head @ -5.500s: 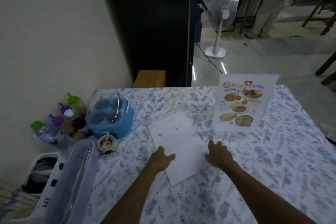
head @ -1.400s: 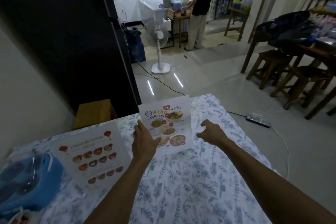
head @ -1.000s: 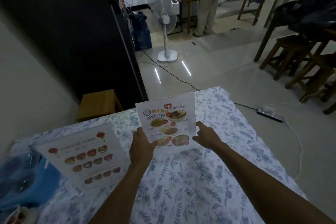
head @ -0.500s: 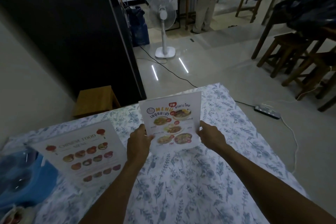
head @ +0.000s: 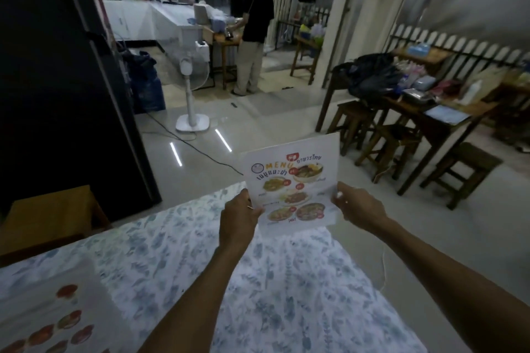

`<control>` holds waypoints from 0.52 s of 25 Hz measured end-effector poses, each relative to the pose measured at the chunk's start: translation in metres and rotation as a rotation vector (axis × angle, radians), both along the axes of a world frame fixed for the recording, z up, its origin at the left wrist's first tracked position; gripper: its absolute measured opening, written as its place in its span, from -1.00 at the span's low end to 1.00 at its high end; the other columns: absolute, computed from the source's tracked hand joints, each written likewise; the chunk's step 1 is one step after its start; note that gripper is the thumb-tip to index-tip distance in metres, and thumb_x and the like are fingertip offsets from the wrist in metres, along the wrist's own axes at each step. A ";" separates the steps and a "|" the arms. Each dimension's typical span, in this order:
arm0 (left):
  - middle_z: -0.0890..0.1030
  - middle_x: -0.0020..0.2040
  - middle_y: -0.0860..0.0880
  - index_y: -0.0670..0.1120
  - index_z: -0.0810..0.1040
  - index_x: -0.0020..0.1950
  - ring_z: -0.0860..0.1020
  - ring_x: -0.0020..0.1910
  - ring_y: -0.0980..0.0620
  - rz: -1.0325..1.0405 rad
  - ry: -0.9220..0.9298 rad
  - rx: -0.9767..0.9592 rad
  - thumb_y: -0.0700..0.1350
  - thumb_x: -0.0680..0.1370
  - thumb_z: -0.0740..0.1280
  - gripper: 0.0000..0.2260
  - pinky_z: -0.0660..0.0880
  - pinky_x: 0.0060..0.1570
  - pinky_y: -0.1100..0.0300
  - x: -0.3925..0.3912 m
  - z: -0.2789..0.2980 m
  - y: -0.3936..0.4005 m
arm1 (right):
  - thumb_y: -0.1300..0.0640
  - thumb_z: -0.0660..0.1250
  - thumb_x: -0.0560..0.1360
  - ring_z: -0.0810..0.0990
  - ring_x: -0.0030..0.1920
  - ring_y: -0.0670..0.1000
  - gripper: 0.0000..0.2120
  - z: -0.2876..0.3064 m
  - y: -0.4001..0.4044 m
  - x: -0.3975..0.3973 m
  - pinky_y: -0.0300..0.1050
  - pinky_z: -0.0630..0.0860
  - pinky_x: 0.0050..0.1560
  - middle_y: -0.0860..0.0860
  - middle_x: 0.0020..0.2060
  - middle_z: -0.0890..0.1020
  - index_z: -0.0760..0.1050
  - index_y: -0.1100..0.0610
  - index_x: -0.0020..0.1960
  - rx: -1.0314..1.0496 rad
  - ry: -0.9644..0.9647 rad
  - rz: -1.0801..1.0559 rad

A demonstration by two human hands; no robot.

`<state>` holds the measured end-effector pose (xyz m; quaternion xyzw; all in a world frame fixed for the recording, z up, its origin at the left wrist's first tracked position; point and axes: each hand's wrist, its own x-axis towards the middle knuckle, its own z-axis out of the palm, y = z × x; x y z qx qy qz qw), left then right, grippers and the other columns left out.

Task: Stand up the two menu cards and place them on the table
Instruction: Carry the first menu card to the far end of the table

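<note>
**Both hands steady the second menu card at the table's far end**

The left hand [head: 239,219] pinches the left edge of the menu card [head: 291,180], and the right hand [head: 355,206] pinches its right edge, so the card sits upright between them, printed face toward the person. Holding both sides likely keeps the sheet from tipping while its foot finds a level spot; whether the foot touches the table [head: 286,295] cannot be told. The card looks stiff, flat and glossy, rectangular. The cloth under the forearms is soft, with a pale leaf print. The other menu card [head: 54,321] is well to the left of the left hand, blurred at the frame's corner.
</note>
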<state>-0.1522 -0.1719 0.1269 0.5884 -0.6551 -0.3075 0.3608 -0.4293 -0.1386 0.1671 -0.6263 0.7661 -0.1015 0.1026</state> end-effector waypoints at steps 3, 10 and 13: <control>0.71 0.01 0.00 -0.04 0.55 0.10 0.69 -0.07 0.00 -0.031 -0.027 -0.018 -0.01 0.46 0.53 -0.71 0.67 -0.10 0.01 -0.042 0.000 -0.032 | -0.04 0.16 0.64 0.60 -0.34 -0.19 -0.73 0.015 -0.024 -0.039 -0.25 0.53 -0.42 -0.07 -0.08 0.67 0.46 -0.02 0.28 -0.026 0.009 -0.018; 0.70 0.05 -0.03 -0.07 0.53 0.12 0.68 -0.06 -0.04 0.042 -0.058 0.020 -0.03 0.48 0.52 -0.71 0.67 -0.12 -0.01 -0.069 -0.038 -0.109 | 0.02 0.19 0.64 0.65 -0.28 -0.01 -0.71 -0.027 -0.117 -0.066 -0.10 0.60 -0.34 0.04 0.02 0.71 0.44 0.01 0.34 0.046 -0.003 0.062; 0.68 0.03 -0.08 -0.11 0.53 0.11 0.67 -0.08 -0.06 0.095 -0.122 0.032 -0.08 0.49 0.51 -0.73 0.67 -0.14 -0.02 -0.065 -0.059 -0.143 | 0.00 0.15 0.65 0.68 -0.21 0.06 -0.70 -0.065 -0.170 -0.061 -0.01 0.65 -0.21 0.05 0.06 0.71 0.41 0.00 0.35 0.116 -0.039 0.088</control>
